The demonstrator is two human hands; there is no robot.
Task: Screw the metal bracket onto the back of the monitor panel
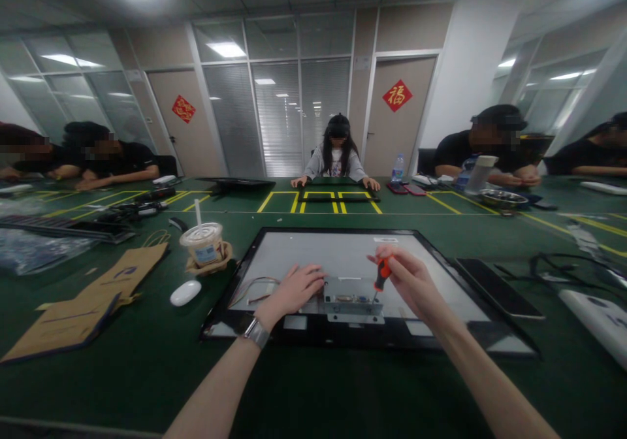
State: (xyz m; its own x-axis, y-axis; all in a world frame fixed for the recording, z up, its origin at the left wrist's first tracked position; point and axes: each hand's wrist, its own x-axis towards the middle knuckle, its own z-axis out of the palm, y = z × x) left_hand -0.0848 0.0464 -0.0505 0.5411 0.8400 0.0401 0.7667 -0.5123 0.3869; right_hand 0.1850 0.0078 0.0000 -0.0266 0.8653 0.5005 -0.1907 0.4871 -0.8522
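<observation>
A flat display panel [289,249] with a black frame lies on the green table in front of me. On its near half stands a metal bracket [353,309] with ports along its front side. My right hand [404,272] grips an orange and black screwdriver [381,274], its shaft pointing down at the bracket's right end. Whether the tip sits in a screw is too small to tell. My left hand [298,289] lies with fingers stretched out at the bracket's left side, fingertips close to its edge. Beside that hand, thin wires [255,285] curl across the panel.
Left of the panel are a white mouse [185,292], an iced drink cup [203,242] and a brown paper bag [83,302]. To the right lie a dark phone-like slab [497,287], black cables and a white device [595,321]. Several people sit around the table.
</observation>
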